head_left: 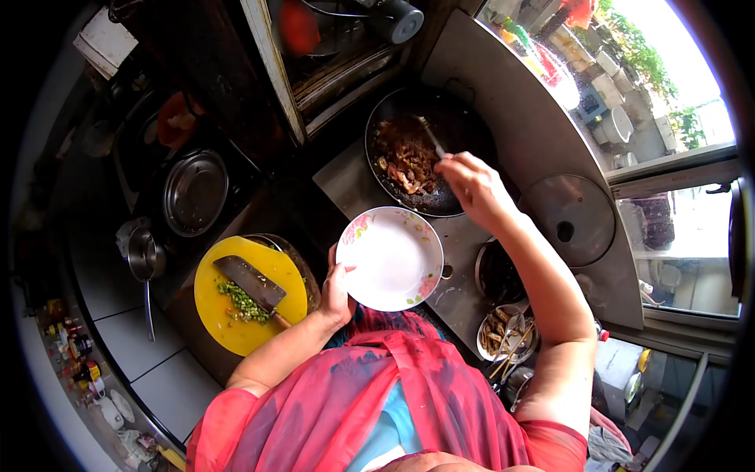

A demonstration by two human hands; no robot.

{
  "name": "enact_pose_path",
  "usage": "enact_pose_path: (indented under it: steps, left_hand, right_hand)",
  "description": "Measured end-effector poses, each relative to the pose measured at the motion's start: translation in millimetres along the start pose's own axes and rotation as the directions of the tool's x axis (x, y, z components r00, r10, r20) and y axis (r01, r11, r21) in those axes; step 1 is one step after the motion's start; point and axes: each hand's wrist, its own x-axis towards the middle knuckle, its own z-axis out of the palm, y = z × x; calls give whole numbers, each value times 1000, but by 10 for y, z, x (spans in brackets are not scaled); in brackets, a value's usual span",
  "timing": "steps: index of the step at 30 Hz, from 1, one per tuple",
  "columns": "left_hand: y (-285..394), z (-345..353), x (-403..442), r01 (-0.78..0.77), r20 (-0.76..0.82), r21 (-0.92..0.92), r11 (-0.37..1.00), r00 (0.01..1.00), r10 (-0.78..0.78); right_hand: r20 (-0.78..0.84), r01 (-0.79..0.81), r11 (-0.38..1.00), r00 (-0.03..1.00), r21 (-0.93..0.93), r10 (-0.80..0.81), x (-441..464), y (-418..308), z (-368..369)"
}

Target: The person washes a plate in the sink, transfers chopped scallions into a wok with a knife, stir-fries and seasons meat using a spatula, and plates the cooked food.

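Plate, white with pink flowers at the rim, is pinched at its left edge by the left hand, just beside the wok. The right hand, curled round a utensil, meets brown food there. Yellow board bears cleaver and chopped greens. Metal counter separates plate from bowl.

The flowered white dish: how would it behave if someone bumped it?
The white dish looks glossy and rigid, perhaps ceramic, so it probably won't bend and might chip if dropped. Gripped at one side by the left hand, it could tip if knocked. Its smooth surface would likely feel slippery if greasy.
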Motion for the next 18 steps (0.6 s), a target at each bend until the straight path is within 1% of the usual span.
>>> enact_pose_path:
  steps: [1, 3, 4, 7, 9, 10, 13, 14, 15, 17, 18]
  left_hand:
    - [0, -5, 7, -6, 6, -8, 1000, 1000, 6]
    - [-17, -25, 17, -16, 15, -28, 999, 1000, 16]
    - [-19, -24, 19, -19, 18, -27, 999, 1000, 19]
    - [-13, -26, 19, -20, 26, -15, 1000, 999, 20]
    - [-14, -29, 25, -19, 29, -8, 1000, 999, 19]
    - [-11, -28, 26, -13, 31, -8, 1000, 999, 13]
    - [4, -13, 20, -5, 39, -10, 1000, 999, 6]
    - [8, -3, 19, -7, 40, -9, 1000, 999, 7]
    - [10, 0, 15, -8, 42, -8, 1000, 999, 8]
    - [-3, -15, 25, -4, 44, -10, 1000, 999, 4]
    - [-7, -25, 27, -2, 44, -10, 1000, 999, 2]
  right_hand:
    - [128, 58, 997, 990, -48, -51, -47, -88, -77]
    - [282, 257, 954, 937, -153, -207, -180, -288, -275]
    - [326, 221, 967, 930, -126, -170, -239, -418, -412]
    - [288, 116, 990, 954, -81, -88, -296, -723, -775]
    - [248, 46, 999, 968, -20, -40, -311, -861, -952]
    - [230, 14, 1000, 973, 12, -16, -329, -898, -986]
    - [243, -61, 991, 969, 116, 32, -403, -932, -884]
    - [269, -57, 996, 962, 63, 38, -427, -920, -758]
    - [233, -24, 1000, 972, 11, 21, -465, -854, -564]
    - [193, -17, 998, 981, -65, 29, -539, -600, -263]
    - [143, -48, 997, 988, -58, 56, -505, -549, -242]
